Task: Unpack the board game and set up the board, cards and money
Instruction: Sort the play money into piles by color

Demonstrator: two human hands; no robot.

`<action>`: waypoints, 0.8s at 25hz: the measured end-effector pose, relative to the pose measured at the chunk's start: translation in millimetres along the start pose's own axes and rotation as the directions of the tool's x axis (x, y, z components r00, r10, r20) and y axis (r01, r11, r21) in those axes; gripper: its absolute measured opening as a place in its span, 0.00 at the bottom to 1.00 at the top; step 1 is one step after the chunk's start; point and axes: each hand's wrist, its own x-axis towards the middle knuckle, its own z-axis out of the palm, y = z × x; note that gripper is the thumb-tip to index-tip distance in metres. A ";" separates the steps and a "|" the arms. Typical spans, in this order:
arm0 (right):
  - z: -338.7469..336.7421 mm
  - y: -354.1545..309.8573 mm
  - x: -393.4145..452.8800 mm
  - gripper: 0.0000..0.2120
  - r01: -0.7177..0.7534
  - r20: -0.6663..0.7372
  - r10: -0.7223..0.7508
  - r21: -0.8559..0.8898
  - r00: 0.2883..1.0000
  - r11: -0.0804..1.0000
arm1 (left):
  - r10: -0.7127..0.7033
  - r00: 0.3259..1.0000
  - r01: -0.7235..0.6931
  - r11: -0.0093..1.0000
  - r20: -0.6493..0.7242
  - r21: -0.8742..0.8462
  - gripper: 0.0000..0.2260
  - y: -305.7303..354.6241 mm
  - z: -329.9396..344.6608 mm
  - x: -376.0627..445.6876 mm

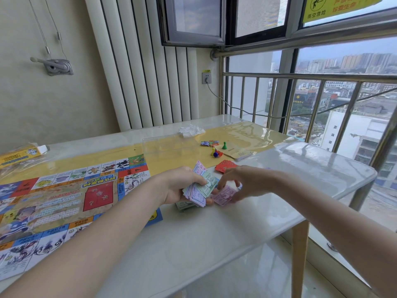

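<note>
The colourful game board [64, 201] lies unfolded on the left of the table. My left hand [182, 183] grips a fanned stack of play money [199, 190], purple and green notes, just right of the board. My right hand [236, 181] pinches a pink note [224, 195] at the stack's right side. A small green pile of notes [182, 205] lies on the table under my left hand. Red cards [224, 165] lie beyond my hands. Farther back are beige cards [236, 152], a green pawn [224, 145] and other pawns [214, 153].
A clear plastic tray [171, 147] sits mid-table, with crumpled wrapping [191, 130] behind it. The yellow game box [19, 157] rests at the far left. Small colourful tokens [209, 143] lie near the pawns. The table edge [322, 203] and a balcony railing [311, 100] run along the right.
</note>
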 end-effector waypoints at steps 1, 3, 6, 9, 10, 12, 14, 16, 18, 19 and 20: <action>0.2 1.6 0.0 0.20 -0.008 0.004 0.008 0.018 1.000 1.000 | -0.003 1.000 0.003 1.000 -0.007 -0.001 0.08 0.1 1.1 1.2; -1.0 4.1 -1.4 0.18 -0.023 0.004 0.023 0.078 1.000 0.997 | -0.012 1.000 0.011 1.000 -0.019 -0.014 0.05 0.8 3.4 2.3; -1.1 5.1 -2.6 0.16 -0.041 0.013 0.039 0.152 0.999 0.988 | 0.001 1.000 -0.002 1.000 -0.028 -0.020 0.05 0.2 2.9 4.6; -5.0 6.9 -2.4 0.18 -0.043 -0.004 0.044 0.135 0.999 0.990 | 0.046 0.999 -0.047 0.999 -0.027 -0.026 0.07 -1.7 -1.5 5.2; -8.6 7.1 -2.2 0.17 -0.043 -0.058 0.054 0.175 0.997 0.984 | 0.069 0.997 -0.069 0.997 -0.025 -0.026 0.08 -1.5 -2.6 4.0; -15.2 4.7 -0.2 0.12 -0.039 -0.209 0.136 0.412 0.968 0.911 | 0.114 0.993 -0.115 0.993 -0.018 -0.029 0.06 -0.9 -4.4 1.0; -17.6 0.8 3.7 0.11 -0.007 -0.275 0.247 0.656 0.929 0.755 | 0.155 0.987 -0.156 0.987 -0.037 -0.028 0.05 -0.2 -4.8 1.4; -15.8 -4.6 8.1 0.10 0.004 -0.242 0.303 0.787 0.922 0.617 | 0.177 0.982 -0.176 0.984 -0.070 0.013 0.05 0.3 -6.4 5.1; -14.3 -7.2 11.8 0.08 0.008 -0.232 0.327 0.826 0.916 0.564 | 0.178 0.981 -0.179 0.984 -0.073 0.005 0.04 1.1 -7.9 7.7; -14.8 -6.7 13.4 0.07 0.007 -0.232 0.336 0.832 0.913 0.555 | 0.174 0.983 -0.176 0.984 -0.063 -0.028 0.03 1.9 -9.2 7.9; -15.9 -5.4 15.0 0.07 0.002 -0.228 0.349 0.839 0.909 0.545 | 0.167 0.985 -0.170 0.984 -0.053 -0.062 0.03 3.3 -10.9 7.8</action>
